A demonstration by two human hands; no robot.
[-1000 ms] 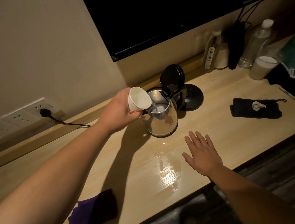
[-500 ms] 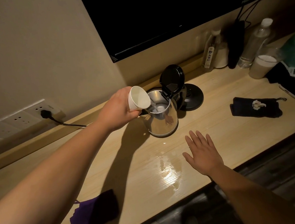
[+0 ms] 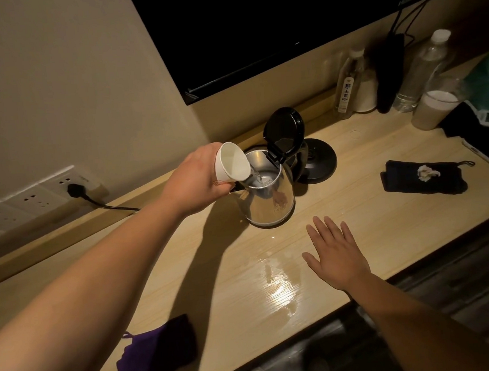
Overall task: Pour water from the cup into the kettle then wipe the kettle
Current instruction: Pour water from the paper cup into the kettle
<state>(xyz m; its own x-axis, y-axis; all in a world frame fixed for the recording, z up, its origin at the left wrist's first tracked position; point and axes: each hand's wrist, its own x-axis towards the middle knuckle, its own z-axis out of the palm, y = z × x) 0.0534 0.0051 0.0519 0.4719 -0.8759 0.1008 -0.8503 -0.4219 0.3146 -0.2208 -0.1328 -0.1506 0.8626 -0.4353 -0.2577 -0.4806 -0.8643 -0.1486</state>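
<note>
A steel kettle [image 3: 271, 203] stands on the wooden counter with its black lid [image 3: 284, 129] flipped up. My left hand [image 3: 196, 180] grips a white paper cup [image 3: 233, 165], tipped over the kettle's mouth. A thin stream of water runs from the cup into the kettle. My right hand [image 3: 336, 254] rests flat on the counter in front of the kettle, fingers spread, holding nothing. A purple cloth [image 3: 157, 353] lies near the front left edge.
The kettle's black base [image 3: 317, 162] sits behind it. A black cloth [image 3: 424, 177] with a white scrap lies to the right. Bottles [image 3: 421, 71] and a cup [image 3: 433, 109] crowd the back right. A wet patch [image 3: 277, 285] shines beside my right hand. A plug [image 3: 77, 189] is in the wall socket.
The cup has tilted a little more over the kettle and water keeps flowing. My right hand has stayed in place.
</note>
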